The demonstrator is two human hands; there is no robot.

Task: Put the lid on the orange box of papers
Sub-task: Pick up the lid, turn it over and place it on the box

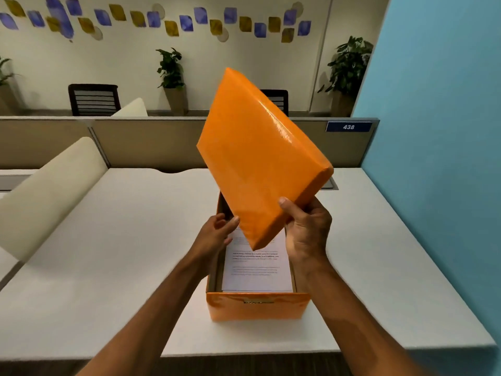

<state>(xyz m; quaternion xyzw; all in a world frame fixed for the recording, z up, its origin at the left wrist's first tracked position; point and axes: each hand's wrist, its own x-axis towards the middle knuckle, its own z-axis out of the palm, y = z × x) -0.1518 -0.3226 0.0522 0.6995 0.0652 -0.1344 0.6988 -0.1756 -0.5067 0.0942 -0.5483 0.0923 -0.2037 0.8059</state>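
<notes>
The orange lid (pixel 260 156) is held up in the air, tilted steeply, its top face toward me, above the open orange box (pixel 257 306). My right hand (pixel 306 229) grips the lid's lower right edge, thumb on the top face. My left hand (pixel 217 234) touches the lid's lower left edge with its thumb and fingers. The box stands on the white desk (pixel 108 267), and a stack of printed white papers (pixel 256 267) lies inside it. The lid hides the far part of the box.
A cream curved divider (pixel 51 194) stands at the desk's left. A beige partition (pixel 151 142) with a blue "438" plate (pixel 348 127) runs along the back, a blue wall (pixel 439 158) closes the right side. Chairs and potted plants stand beyond.
</notes>
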